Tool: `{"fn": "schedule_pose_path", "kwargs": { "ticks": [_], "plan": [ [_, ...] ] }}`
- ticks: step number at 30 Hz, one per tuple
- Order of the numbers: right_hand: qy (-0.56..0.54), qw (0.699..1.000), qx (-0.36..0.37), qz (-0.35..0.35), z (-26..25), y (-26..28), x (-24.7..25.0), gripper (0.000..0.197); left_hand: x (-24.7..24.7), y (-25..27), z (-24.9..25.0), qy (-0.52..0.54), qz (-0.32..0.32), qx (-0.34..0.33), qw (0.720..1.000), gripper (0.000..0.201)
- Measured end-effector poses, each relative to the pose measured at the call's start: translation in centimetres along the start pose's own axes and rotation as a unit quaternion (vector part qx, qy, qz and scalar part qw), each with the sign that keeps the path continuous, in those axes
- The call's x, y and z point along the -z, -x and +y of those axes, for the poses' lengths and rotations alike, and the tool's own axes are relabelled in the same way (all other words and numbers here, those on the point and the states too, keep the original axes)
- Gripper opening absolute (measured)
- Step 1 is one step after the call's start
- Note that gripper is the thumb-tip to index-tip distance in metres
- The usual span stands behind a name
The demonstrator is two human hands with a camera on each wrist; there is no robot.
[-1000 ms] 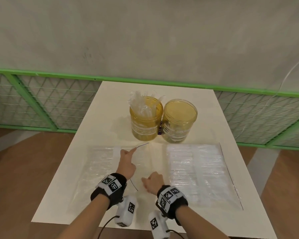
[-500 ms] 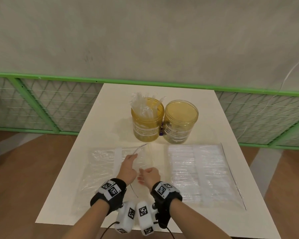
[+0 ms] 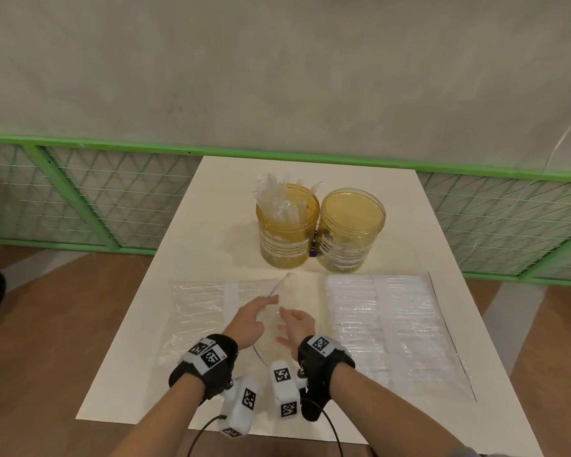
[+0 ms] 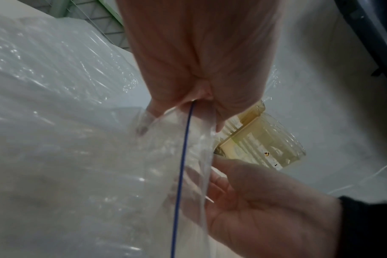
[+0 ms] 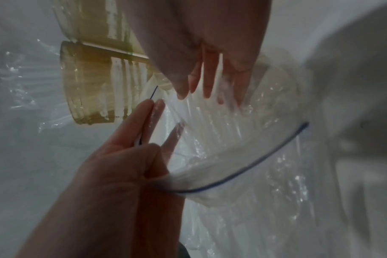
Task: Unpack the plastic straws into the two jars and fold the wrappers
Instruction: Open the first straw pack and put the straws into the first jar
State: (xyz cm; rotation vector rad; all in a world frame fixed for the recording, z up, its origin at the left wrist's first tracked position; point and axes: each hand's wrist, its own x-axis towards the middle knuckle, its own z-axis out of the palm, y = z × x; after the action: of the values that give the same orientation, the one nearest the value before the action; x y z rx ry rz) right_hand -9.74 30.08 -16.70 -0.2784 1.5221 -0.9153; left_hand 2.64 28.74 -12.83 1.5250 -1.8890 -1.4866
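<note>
Two amber jars stand at mid-table: the left jar point(image 3: 287, 239) holds clear straws point(image 3: 277, 199), the right jar point(image 3: 351, 239) looks empty. A clear bag of straws point(image 3: 205, 311) lies at the left, its mouth lifted. My left hand point(image 3: 254, 313) point(image 4: 188, 99) pinches the bag's blue-lined lip point(image 4: 181, 165) point(image 5: 254, 162) and holds it up. My right hand point(image 3: 295, 321) point(image 5: 210, 78) has straight fingers reaching into the mouth, onto the straws inside point(image 5: 210, 125). A second full bag point(image 3: 386, 318) lies flat to the right.
The white table point(image 3: 231, 179) stands against a green-framed mesh fence point(image 3: 112, 192) and a grey wall. Brown floor shows on both sides. The jars stand just beyond the bags; the full bag reaches close to the table's right edge.
My right hand moved from a fist near the front edge up beside my left hand and opened its fingers into the bag's mouth. My left hand drew back slightly, still holding the lip.
</note>
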Motion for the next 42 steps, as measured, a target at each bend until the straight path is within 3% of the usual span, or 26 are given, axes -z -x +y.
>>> {"fn": "schedule_pose_path", "kwargs": {
  "ticks": [5, 9, 13, 15, 20, 24, 26, 28, 31, 36, 38, 42],
  "plan": [
    [-0.048, 0.998, -0.019, -0.036, 0.5, 0.1, 0.0, 0.034, 0.0, 0.1, 0.6, 0.008, 0.016, -0.011, 1.000, 0.074],
    [-0.002, 0.999, -0.027, -0.039, -0.1, 0.4, -0.5, 0.017, -0.4, -0.1, 1.0, 0.031, 0.019, -0.027, 0.999, 0.076],
    [-0.005, 0.999, -0.025, -0.033, -1.4, 0.7, -1.0, 0.024, -0.4, -0.3, 0.7, 0.058, 0.015, -0.052, 0.997, 0.077],
    [0.000, 1.000, -0.010, -0.025, -1.4, 0.7, -1.2, 0.018, -0.5, -0.3, 0.9, 0.053, 0.017, -0.052, 0.997, 0.075],
    [0.007, 0.999, 0.050, 0.001, -1.5, 1.3, -1.3, 0.013, -1.0, -0.2, 0.8, -0.056, 0.068, -0.012, 0.996, 0.066],
    [-0.036, 0.996, 0.079, 0.035, -2.1, 1.3, -0.5, 0.006, -0.9, 0.0, 0.1, -0.216, 0.086, 0.050, 0.971, 0.076],
    [-0.077, 0.993, 0.080, 0.046, -1.9, 1.4, 0.0, 0.006, -0.9, -0.2, -0.1, -0.244, 0.091, 0.061, 0.964, 0.073],
    [-0.110, 0.990, 0.069, 0.055, -1.5, 1.5, -0.1, 0.016, -1.1, -0.4, -0.4, -0.232, 0.109, 0.053, 0.965, 0.065],
    [-0.139, 0.987, 0.045, 0.066, -1.0, 1.5, -0.8, 0.060, -1.2, -0.9, -0.9, -0.137, 0.149, 0.024, 0.979, 0.053],
    [-0.172, 0.983, -0.004, 0.067, -1.1, 2.1, -2.4, 0.092, -1.1, -1.1, -1.1, -0.096, 0.167, -0.005, 0.981, 0.048],
    [-0.163, 0.984, -0.020, 0.071, -1.1, 2.1, -2.9, 0.087, -1.1, -1.1, -1.0, -0.087, 0.156, -0.007, 0.984, 0.049],
    [-0.163, 0.985, -0.029, 0.051, -1.3, 2.4, -3.2, 0.045, -1.1, -0.9, -1.0, -0.088, 0.149, -0.006, 0.985, 0.054]
  ]
}}
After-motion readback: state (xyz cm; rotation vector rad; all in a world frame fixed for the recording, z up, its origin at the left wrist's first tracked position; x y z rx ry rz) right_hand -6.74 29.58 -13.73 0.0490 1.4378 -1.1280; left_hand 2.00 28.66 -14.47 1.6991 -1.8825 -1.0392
